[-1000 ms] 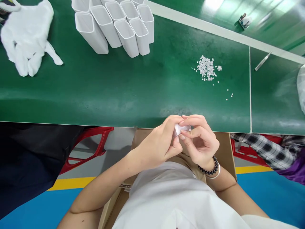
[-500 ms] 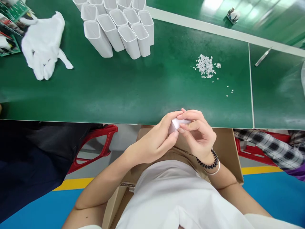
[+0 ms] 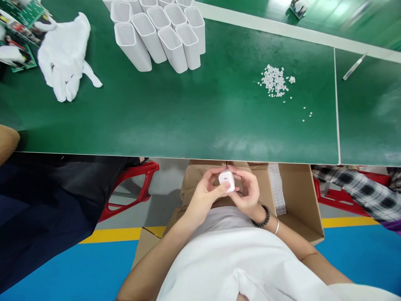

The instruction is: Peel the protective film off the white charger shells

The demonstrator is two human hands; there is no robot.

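My left hand point(image 3: 208, 188) and my right hand point(image 3: 247, 188) meet over my lap, just below the table edge. Between them is a small white charger case point(image 3: 226, 179) with rounded corners. Its end face, with a small dark slot, points up toward me. My left thumb presses on the lower side of the case, while the right fingers wrap its right and far sides. Some fingertips behind it are hidden.
On the green table point(image 3: 175, 125) stand several white open-ended sleeves point(image 3: 175, 50). A pile of tiny white pieces point(image 3: 274, 81), a pen-like tool point(image 3: 354, 67), a white glove point(image 3: 67, 54) and circuit boards point(image 3: 23, 25) lie about. An open cardboard box point(image 3: 297, 196) holds bubble wrap point(image 3: 277, 188).
Both hands have come back from the table edge toward my lap with the charger case. The case has turned so its slotted face shows. At left, a person's arm has come into view.
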